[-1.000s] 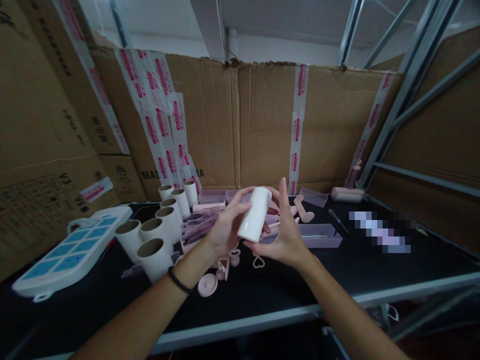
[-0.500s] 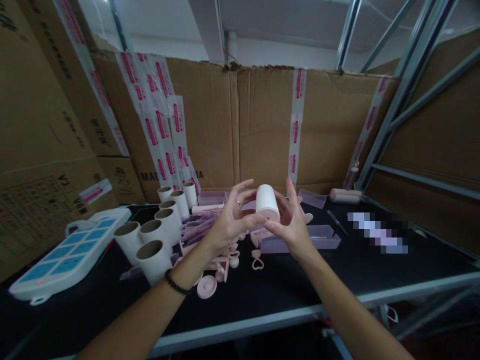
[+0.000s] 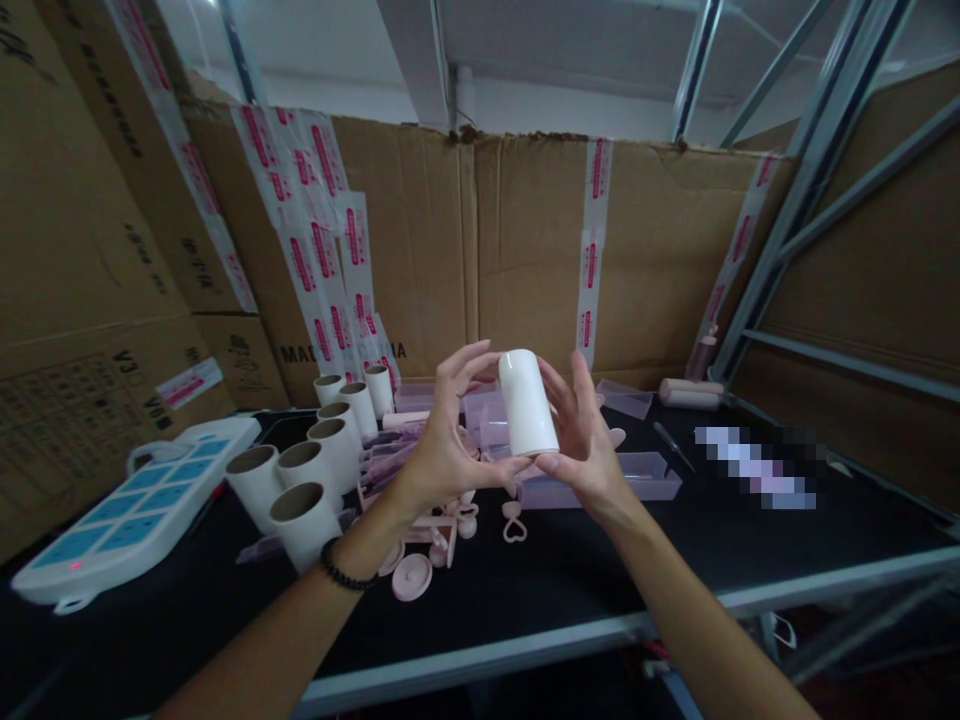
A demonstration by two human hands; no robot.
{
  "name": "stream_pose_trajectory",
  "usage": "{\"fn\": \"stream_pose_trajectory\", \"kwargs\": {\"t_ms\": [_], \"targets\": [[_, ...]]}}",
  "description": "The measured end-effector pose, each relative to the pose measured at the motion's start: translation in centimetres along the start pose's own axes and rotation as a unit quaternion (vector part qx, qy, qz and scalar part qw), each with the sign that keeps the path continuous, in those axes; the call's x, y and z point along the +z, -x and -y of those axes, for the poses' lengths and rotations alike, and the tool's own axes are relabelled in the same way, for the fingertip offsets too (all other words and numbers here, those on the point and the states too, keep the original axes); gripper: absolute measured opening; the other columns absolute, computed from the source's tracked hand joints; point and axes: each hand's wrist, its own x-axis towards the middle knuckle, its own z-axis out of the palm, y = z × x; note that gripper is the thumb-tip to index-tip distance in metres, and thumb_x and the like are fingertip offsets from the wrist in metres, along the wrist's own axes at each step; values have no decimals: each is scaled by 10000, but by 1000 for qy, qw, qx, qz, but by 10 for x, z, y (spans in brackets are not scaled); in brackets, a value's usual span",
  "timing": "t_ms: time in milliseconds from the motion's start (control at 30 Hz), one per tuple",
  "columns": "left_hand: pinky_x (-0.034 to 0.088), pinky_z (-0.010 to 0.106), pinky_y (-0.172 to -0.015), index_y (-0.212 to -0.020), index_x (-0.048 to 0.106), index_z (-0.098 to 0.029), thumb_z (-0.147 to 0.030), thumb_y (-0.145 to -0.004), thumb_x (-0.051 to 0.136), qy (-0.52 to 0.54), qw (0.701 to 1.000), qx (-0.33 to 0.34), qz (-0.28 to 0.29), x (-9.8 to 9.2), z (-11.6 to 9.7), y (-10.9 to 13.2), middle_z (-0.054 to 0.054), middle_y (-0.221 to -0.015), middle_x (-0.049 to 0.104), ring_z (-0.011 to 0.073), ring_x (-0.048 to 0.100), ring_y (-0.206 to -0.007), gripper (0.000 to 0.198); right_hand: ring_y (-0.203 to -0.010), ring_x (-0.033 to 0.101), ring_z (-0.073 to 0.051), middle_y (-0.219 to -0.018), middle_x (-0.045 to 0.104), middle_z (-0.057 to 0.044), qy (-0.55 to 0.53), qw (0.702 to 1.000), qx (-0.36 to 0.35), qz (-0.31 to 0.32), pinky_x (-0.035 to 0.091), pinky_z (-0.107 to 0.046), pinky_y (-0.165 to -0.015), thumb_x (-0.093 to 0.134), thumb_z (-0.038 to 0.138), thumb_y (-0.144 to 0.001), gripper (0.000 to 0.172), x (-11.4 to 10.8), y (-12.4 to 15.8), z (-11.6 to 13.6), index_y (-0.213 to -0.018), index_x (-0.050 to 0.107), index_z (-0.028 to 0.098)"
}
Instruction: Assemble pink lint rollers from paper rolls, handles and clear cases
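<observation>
Rising at the back, a cardboard wall (image 3: 412, 220) is standing behind a black tabletop (image 3: 540, 600), where a white power strip (image 3: 142, 508) is lying left of clustered upright white tubes (image 3: 304, 530). The left hand (image 3: 442, 455) and right hand (image 3: 592, 460), both half open and curled, are holding a slightly tilted white cylinder (image 3: 529, 405) above the tabletop. Below, a pink disc (image 3: 412, 577) and a smaller heart-shaped ring (image 3: 513, 511) are lying.

Dim, cool light — soft detail, stretched edges
</observation>
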Motion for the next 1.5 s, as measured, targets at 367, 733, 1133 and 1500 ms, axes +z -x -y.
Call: {"fn": "stream_pose_trajectory", "kwargs": {"t_ms": [367,733,1133,1500], "targets": [[364,512,-1140,-1550,274,-353,-265,-602,927,37,998,-25,51,-3,-6,0,120,-1496,481,325,486,-1345,1154,-1493,376,-339,-1586,396,-93,20,999,-33,6,246,-608,-1249,899,583,-630,1370,-5,-3,-2,-1630,-15,386],[491,495,-1032,-1594,224,-382,-284,-660,921,141,967,-159,141,1,-4,4,147,-1616,326,384,402,-1436,1170,-1460,411,-343,-1518,460,-111,115,992,-43,-24,250,-600,-1251,894,625,-618,1397,-10,-2,5,-1638,-24,361],[483,454,-1016,-1473,358,-304,-274,-644,924,22,991,-111,76,-2,1,5,152,-1518,420,347,449,-1366,1004,-1523,341,-303,-1626,395,-82,135,991,15,22,240,-562,-1254,713,729,-782,1063,-24,-8,10,-1629,184,366],[492,433,-908,-1414,374,-255,-304,-571,950,-32,993,-115,13,-1,6,3,163,-1434,456,325,506,-1217,1023,-724,691,-258,-647,683,-119,582,679,440,79,477,-313,-654,726,531,-821,423,-178,-63,-18,-656,692,144]]}}
